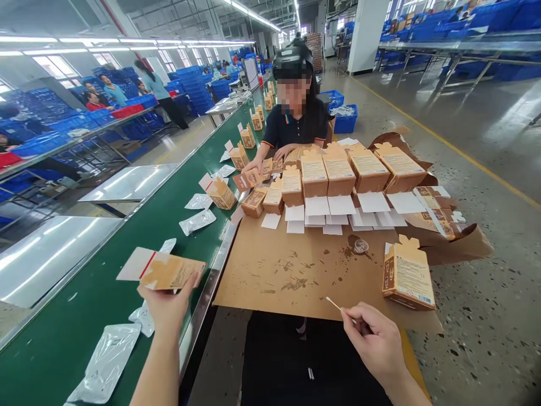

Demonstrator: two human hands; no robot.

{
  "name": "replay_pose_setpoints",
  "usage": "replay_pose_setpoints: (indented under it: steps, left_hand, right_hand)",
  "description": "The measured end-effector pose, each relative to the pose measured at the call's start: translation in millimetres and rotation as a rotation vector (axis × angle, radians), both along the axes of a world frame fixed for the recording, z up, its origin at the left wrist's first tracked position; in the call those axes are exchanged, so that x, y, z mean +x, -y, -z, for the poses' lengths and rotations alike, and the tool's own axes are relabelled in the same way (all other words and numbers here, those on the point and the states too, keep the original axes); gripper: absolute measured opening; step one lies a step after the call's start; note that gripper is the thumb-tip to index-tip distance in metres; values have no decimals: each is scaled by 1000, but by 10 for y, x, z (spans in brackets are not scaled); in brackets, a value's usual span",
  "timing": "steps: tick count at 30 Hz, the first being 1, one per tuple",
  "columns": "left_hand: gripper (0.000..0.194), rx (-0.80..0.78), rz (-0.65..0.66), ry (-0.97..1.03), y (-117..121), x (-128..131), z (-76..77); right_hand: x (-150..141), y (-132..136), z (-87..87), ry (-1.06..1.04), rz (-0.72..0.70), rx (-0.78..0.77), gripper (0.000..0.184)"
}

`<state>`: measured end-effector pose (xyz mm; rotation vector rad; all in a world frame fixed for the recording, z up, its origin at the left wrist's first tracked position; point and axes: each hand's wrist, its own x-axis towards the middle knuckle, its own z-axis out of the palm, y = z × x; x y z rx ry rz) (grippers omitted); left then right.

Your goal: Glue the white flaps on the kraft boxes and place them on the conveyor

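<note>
Over the green conveyor belt, my left hand grips an orange-and-brown carton tilted on its side, its white flap pointing left. My right hand pinches a cotton swab above the near edge of the cardboard-covered table; the white tip points up and left. A small clear round dish sits on the wet-spotted cardboard. Right of it stands a single carton with its scalloped top flap up. Silvery pouches lie on the belt near my left forearm.
A row of cartons with white flaps lines the table's far side. Behind them a co-worker touches a carton beside the belt. More cartons and pouches are along the belt. Torn brown paper hangs at the right.
</note>
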<state>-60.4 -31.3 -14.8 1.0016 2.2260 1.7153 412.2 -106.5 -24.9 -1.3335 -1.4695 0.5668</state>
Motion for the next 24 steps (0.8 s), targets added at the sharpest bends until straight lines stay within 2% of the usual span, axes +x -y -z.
replay_pose_setpoints:
  steps: [3, 6, 9, 10, 12, 14, 16, 18, 20, 22, 24]
  left_hand:
    - [91, -128, -47, 131, -212, -176, -74]
    - [94, -216, -45, 130, -281, -146, -55]
    - [109, -50, -143, 28, -179, -59, -14]
    - [109, 48, -180, -29, -141, -24, -14]
    - [96, 254, -184, -166, -129, 65, -64]
    - [76, 391, -76, -271, -271, 186, -194]
    - [60, 405, 101, -301, -594, 342, -395]
    - [47, 264, 284, -305, -1052, 529, -620]
    - [44, -25, 424, -366, -1543, 746, -805]
    - [52, -310, 499, -464, -1963, 987, -897]
    - [65, -470, 532, -526, -2245, 1223, -887]
  right_hand:
    - [-63, -76, 23, -1, -31, 1, 39]
    - [-91, -115, 38, -11, -28, 34, 41]
    - [-7, -71, 52, 1, -7, 31, 41]
    - [37, -41, 60, 13, -6, 9, 39]
    - [119, 24, 78, 25, 6, -35, 36]
    - [165, 71, 88, 25, 15, -62, 35]
    - [168, 83, 71, 12, 29, -61, 37]
    - [138, 66, 22, 1, 39, -41, 39]
    - [96, 42, -43, -9, 54, -8, 39]
    - [57, 29, -101, -10, 59, 19, 38]
    - [32, 35, -140, -13, 69, 39, 39]
